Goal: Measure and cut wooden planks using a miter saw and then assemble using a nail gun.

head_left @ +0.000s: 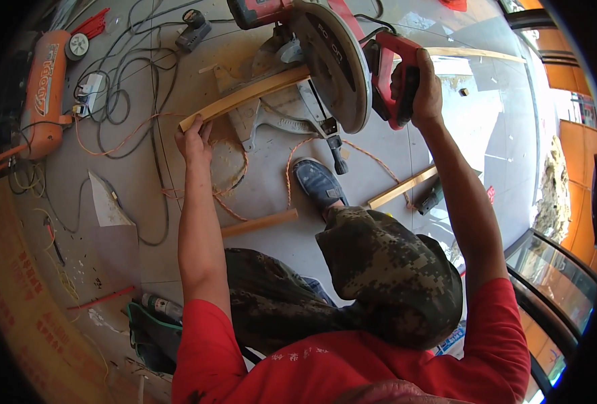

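My left hand (194,138) grips the near left end of a long wooden strip (241,98), which runs rightward across the grey base (281,114) of a red and black miter saw. The strip's far part passes behind the saw's round blade guard (332,74). My right hand (423,91) is wrapped round the saw's red handle (393,71), above the floor on the right. The blade's edge and any contact with the wood are hidden by the guard. My foot in a dark shoe (317,182) stands just below the saw base.
An orange air compressor (46,87) lies at left among tangled cables (120,94). A battery tool (194,30) sits behind. Loose wood pieces (261,222) and an orange twisted cord (369,155) lie around my foot. A green tool (432,196) is at right, near glass doors (561,276).
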